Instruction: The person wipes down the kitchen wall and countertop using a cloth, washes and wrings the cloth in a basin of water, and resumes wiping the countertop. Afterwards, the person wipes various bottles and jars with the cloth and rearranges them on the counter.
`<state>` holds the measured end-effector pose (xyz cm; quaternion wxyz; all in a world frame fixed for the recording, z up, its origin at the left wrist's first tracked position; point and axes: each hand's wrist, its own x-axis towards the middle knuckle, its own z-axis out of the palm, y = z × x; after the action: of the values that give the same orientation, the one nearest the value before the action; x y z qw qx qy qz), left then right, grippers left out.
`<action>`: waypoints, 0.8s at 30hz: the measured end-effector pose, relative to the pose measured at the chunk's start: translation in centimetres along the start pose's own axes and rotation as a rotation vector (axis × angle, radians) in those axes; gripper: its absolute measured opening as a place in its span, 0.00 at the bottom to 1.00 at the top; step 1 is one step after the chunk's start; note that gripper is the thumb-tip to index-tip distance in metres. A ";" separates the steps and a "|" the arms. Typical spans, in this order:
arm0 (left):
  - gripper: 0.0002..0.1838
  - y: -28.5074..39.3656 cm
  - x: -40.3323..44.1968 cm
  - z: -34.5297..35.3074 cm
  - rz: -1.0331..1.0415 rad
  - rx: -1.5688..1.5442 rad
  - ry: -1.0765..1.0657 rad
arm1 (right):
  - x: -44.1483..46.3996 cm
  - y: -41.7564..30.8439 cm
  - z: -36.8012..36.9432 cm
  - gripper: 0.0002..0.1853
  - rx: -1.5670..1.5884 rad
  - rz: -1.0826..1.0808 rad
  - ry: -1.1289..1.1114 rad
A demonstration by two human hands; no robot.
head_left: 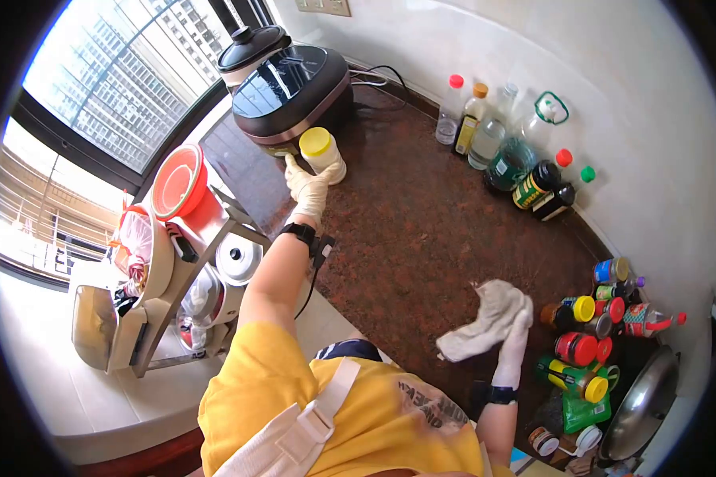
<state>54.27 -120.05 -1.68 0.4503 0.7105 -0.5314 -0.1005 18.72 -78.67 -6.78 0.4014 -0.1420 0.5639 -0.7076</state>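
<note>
A white jar with a yellow lid (317, 143) stands on the dark red-brown countertop (406, 238), in front of the black rice cooker (290, 91). My left hand (309, 189), in a pale glove, is at the jar's near side; its fingers are apart and a fingertip points toward the cooker's base. Whether it touches the jar is hard to tell. On the right part of the counter, my right hand (515, 342), also gloved, is closed on a white cloth (485, 322) that lies crumpled on the surface.
Several bottles (493, 135) line the back wall. Jars (577, 347), a green packet (587, 409) and a metal pan lid (640, 405) crowd the right side. A rack with a red basin (179, 183) and a white-lidded pot (239, 256) stands at left.
</note>
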 end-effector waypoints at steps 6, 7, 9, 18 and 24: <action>0.54 -1.6 1.6 6.3 -0.052 -0.804 -0.182 | 0.9 -1.8 4.9 0.40 -0.181 -0.079 -0.006; 0.50 -0.8 1.5 6.5 -0.062 -0.814 -0.143 | 1.3 -2.0 6.0 0.40 -0.198 -0.091 -0.024; 0.46 -1.1 2.0 7.4 -0.044 -0.786 -0.300 | 1.7 -2.7 8.3 0.40 -0.221 -0.123 -0.075; 0.50 9.2 -9.4 -0.6 -0.229 -1.185 -2.207 | 2.8 -10.5 21.4 0.48 -0.151 -0.257 -0.482; 0.44 9.7 -12.7 -2.3 -0.530 -0.835 -2.540 | 1.7 -14.3 23.0 0.37 -0.596 -0.272 -0.925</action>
<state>44.01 -108.39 2.63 -0.1976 0.0213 -0.3551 -0.9135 26.85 -95.02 13.31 0.4543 -0.6158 0.4815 -0.4273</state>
